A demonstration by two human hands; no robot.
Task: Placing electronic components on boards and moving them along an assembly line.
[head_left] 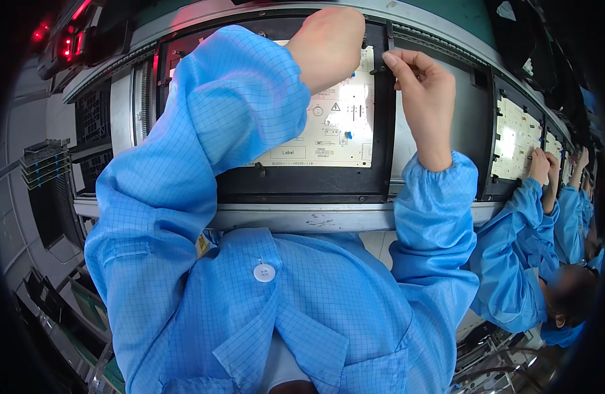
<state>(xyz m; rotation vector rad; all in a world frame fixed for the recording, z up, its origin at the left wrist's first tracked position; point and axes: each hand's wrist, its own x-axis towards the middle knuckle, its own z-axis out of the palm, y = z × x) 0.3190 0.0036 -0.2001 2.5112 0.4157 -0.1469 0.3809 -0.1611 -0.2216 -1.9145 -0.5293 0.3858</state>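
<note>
A cream-coloured circuit board point(322, 155) with printed outlines and a few small blue components point(348, 135) lies in a black carrier frame point(296, 187). Reaching across the board's upper part is my left hand point(334, 49); only its wrist and back show, and its fingers are hidden. My right hand point(426, 85) is at the carrier's right edge, thumb and fingertips pinched together beside a small black clip point(378, 69). Whatever lies between those fingertips is too small to make out.
A metal rail point(315, 217) runs along the near side of the line. To the right, another carrier holds a board point(516, 141), where co-workers' hands point(540, 165) are working. Stacked boards point(45, 164) stand at the left, below a device with red lights point(69, 46).
</note>
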